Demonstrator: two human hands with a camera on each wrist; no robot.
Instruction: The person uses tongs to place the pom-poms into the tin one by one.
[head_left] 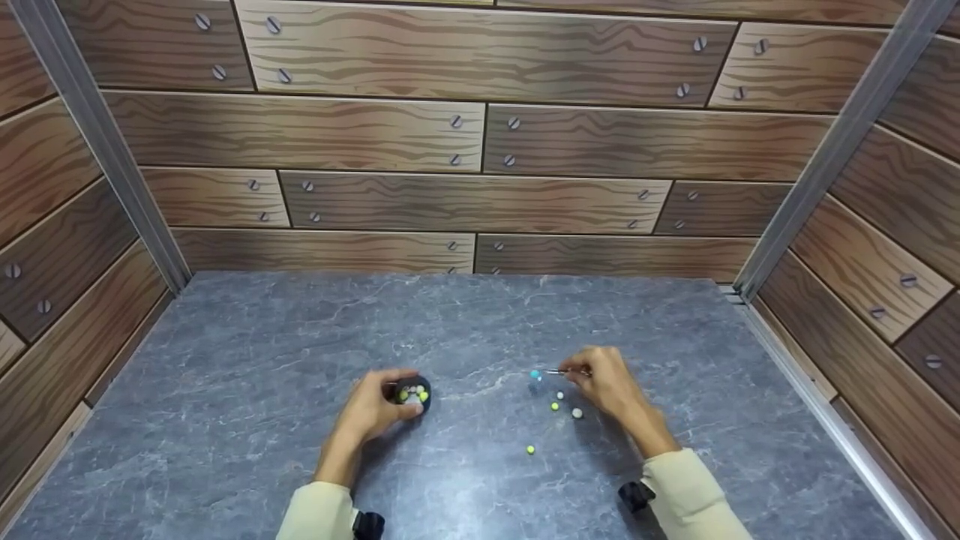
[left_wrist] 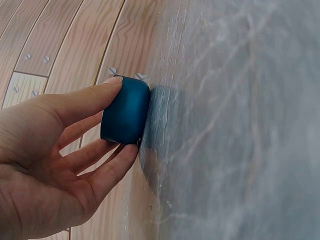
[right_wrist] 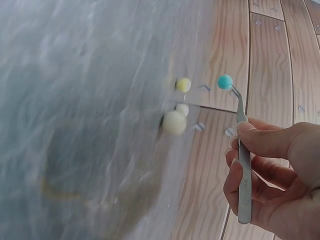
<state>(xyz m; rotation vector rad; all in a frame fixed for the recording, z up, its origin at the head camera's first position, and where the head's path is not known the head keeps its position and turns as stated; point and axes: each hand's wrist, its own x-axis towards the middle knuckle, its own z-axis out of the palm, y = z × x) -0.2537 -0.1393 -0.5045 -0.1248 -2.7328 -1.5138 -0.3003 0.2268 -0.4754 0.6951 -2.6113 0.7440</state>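
My left hand (head_left: 373, 407) grips a small dark blue round cup (left_wrist: 126, 111) by its sides, thumb and fingers around it, and the cup stands on the table. Inside it, in the head view, lie several yellow and white balls (head_left: 424, 395). Between thumb and fingers my right hand (head_left: 606, 382) holds bent-tip metal tweezers (right_wrist: 244, 175). A turquoise ball (right_wrist: 225, 82) is at the tweezers' tips, raised off the table. Below and beside that hand lie a yellow ball (head_left: 555, 406), a small white ball (head_left: 560, 395) and a larger white ball (head_left: 577, 413).
Nearer the front, another yellow ball (head_left: 531, 450) lies alone on the grey marbled tabletop (head_left: 300, 322). Wood-patterned panels (head_left: 420, 135) enclose the back and both sides, with metal posts (head_left: 825, 142) at the corners. A metal rail (head_left: 840, 435) runs along the right edge.
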